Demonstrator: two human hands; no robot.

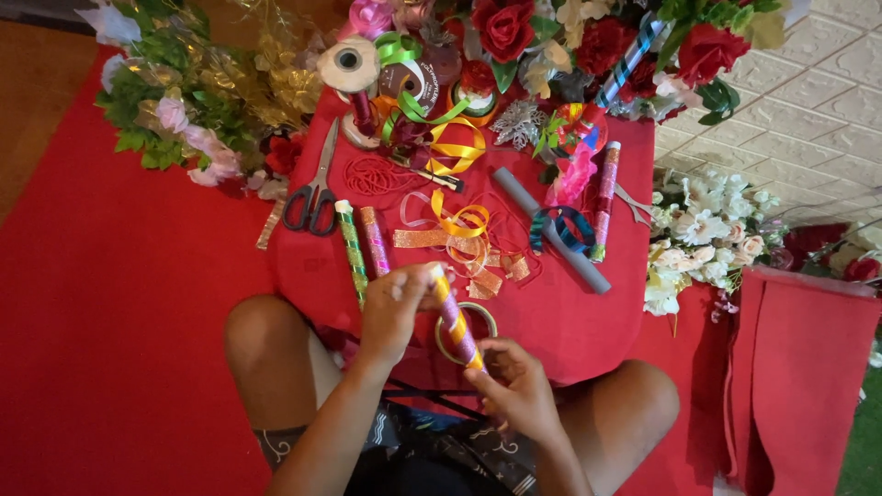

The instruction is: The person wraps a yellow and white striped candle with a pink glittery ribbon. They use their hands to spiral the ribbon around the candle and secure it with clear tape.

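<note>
Both hands grip a pink stick [457, 326] wound with orange ribbon: left hand [397, 308] its top, right hand [517, 386] its bottom. A tape ring [487, 319] lies just behind it.

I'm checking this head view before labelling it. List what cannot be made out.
- Head view: lower end of the striped stick, covered by the right hand.
- Its top end, covered by the left hand.
- Tape ring, partly behind stick and hands.
- Flowers, cut by the top edge.

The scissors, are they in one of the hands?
No, the scissors lie on the red cloth, apart from both hands, which hold a striped stick.
</note>
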